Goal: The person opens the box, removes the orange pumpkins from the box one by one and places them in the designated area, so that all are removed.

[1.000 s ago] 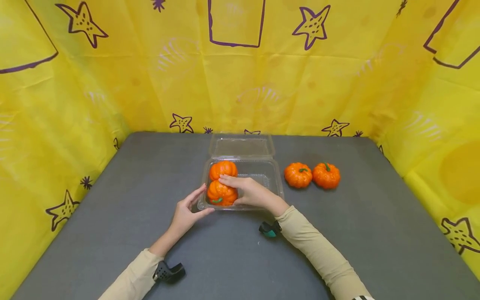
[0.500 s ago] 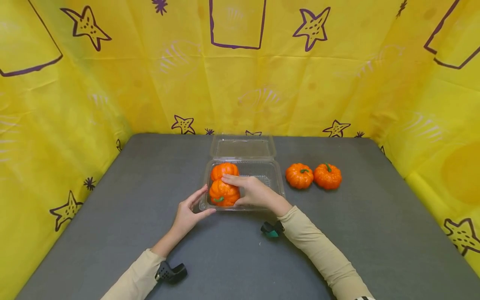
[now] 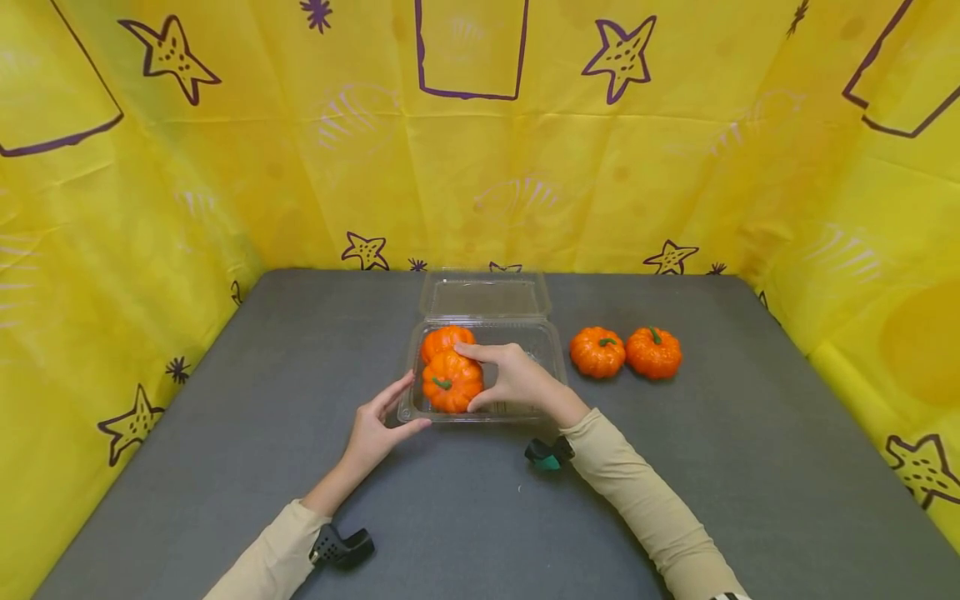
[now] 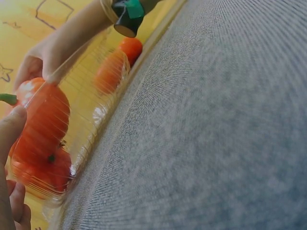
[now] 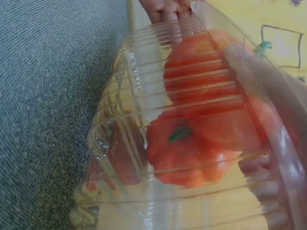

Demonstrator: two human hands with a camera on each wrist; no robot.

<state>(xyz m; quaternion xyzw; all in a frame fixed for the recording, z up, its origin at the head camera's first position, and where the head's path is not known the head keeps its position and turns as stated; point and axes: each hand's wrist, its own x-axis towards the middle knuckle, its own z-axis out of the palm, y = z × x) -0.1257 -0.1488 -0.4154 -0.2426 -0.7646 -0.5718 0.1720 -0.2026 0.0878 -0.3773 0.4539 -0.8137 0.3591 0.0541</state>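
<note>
A clear hinged plastic container (image 3: 557,367) lies on the table with its lid (image 3: 486,297) folded back. At its left front corner, my left hand (image 3: 375,423) steadies it, thumb along the front rim and fingers against the left side. My right hand (image 3: 517,379) grips a small orange pumpkin (image 3: 452,387) between thumb and fingers, in the container's left half. This pumpkin's green stem points up and toward me. Just behind it, partly covered, is another orange pumpkin (image 3: 442,338); its stem (image 5: 180,134) shows through the ribbed plastic in the right wrist view.
To the right of the container, two more orange pumpkins (image 3: 597,352) stand side by side on the grey table (image 3: 450,517). A yellow cloth (image 3: 480,192) with drawn stars encloses the back and sides. Both sleeved forearms carry dark wrist cameras.
The front pumpkin has tipped upright and shifted slightly back and right in my right hand, its stem swinging up from the front. My left hand and the container have stayed about still.
</note>
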